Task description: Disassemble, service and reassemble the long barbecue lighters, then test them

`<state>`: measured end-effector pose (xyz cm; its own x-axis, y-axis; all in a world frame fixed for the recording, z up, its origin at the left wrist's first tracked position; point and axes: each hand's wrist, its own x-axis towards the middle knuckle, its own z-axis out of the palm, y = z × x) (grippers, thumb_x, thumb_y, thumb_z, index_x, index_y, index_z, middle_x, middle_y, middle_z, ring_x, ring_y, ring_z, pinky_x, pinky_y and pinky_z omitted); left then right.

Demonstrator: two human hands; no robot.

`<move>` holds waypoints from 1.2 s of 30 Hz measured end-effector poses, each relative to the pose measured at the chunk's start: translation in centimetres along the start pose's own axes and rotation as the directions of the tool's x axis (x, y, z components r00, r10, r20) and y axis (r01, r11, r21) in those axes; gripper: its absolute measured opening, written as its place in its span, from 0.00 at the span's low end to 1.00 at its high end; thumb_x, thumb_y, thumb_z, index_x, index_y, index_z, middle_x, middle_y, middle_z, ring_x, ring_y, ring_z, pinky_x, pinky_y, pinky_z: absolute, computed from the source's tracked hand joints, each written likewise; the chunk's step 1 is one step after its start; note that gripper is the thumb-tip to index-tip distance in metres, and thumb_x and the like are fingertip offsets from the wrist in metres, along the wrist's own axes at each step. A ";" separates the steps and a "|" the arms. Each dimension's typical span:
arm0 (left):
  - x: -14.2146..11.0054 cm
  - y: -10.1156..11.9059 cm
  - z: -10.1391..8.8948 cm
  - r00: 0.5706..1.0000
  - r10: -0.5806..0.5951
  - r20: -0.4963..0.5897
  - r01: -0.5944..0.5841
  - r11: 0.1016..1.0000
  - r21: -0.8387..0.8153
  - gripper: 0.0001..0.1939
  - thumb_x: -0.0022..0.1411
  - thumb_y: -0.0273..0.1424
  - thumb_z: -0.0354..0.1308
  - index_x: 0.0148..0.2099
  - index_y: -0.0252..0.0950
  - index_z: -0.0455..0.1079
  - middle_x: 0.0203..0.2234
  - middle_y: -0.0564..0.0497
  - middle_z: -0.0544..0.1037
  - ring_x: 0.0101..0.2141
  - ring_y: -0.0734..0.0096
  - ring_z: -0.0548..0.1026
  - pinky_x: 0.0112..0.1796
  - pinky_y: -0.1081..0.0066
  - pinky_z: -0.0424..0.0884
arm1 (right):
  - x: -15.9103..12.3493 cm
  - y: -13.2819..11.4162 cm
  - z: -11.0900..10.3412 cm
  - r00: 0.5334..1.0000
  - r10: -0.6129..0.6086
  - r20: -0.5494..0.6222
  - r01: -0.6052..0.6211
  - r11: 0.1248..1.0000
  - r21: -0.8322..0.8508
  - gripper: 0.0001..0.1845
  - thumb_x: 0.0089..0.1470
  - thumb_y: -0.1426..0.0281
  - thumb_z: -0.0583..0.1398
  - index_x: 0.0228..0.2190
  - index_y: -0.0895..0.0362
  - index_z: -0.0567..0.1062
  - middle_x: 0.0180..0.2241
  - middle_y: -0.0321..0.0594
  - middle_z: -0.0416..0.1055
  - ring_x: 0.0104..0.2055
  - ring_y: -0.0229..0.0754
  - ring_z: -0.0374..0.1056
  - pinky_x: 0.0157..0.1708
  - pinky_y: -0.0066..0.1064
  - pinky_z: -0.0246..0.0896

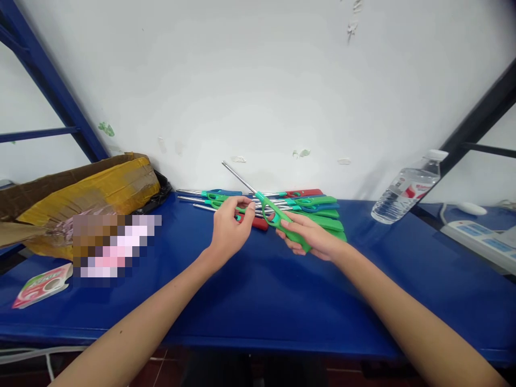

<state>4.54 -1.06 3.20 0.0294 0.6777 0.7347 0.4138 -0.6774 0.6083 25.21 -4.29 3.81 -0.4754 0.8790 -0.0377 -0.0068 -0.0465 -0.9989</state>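
My right hand [304, 236] is wrapped round the handle of a green utility lighter [278, 215]. Its long metal nozzle tilts up and to the left, above the table. My left hand [234, 221] is just left of the lighter's trigger guard, thumb and forefinger pinched together; whatever is between them, if anything, is too small to make out. Behind both hands lies a pile of similar lighters [322, 212] with green, blue and red handles, partly hidden by my hands. One red-handled lighter [260, 223] shows between my hands.
A blue table [258, 301] runs up to a white wall. At left are an opened carton with yellow tape [97, 185], a blurred-out patch and a torn printed card [44, 285]. On the right, a water bottle [407, 191] leans near a white power strip [479, 242].
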 end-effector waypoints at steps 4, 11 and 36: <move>0.4 -0.3 0.5 0.904 -0.280 0.322 0.392 0.843 -0.369 0.19 0.62 0.46 0.58 0.39 0.34 0.72 0.34 0.48 0.79 0.36 0.64 0.77 0.39 0.69 0.70 | 0.0 0.1 0.3 0.992 0.107 0.072 -0.115 0.985 0.127 0.15 0.58 0.58 0.61 0.41 0.54 0.68 0.28 0.31 0.63 0.16 0.25 0.50 0.12 0.19 0.45; 0.4 0.0 0.6 0.748 -0.399 0.530 0.661 0.523 -0.538 0.23 0.51 0.45 0.69 0.40 0.31 0.74 0.32 0.48 0.79 0.34 0.66 0.77 0.41 0.67 0.71 | 0.1 0.0 0.2 0.980 0.158 0.121 -0.178 0.968 0.177 0.16 0.60 0.59 0.59 0.47 0.52 0.67 0.28 0.33 0.66 0.15 0.26 0.52 0.11 0.18 0.46; -1.3 0.2 1.8 0.675 -0.350 0.649 0.735 0.244 -0.633 0.17 0.62 0.44 0.61 0.39 0.34 0.74 0.26 0.53 0.69 0.29 0.73 0.66 0.37 0.72 0.66 | -0.2 0.0 1.3 0.921 0.306 0.240 -0.382 0.832 0.403 0.09 0.62 0.60 0.55 0.38 0.52 0.63 0.22 0.25 0.55 0.12 0.25 0.40 0.10 0.15 0.38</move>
<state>6.24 -1.55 1.87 0.4659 0.8804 0.0884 -0.4529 0.1515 0.8786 24.17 -5.07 3.84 -0.6512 0.6815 -0.3339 -0.1784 -0.5652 -0.8054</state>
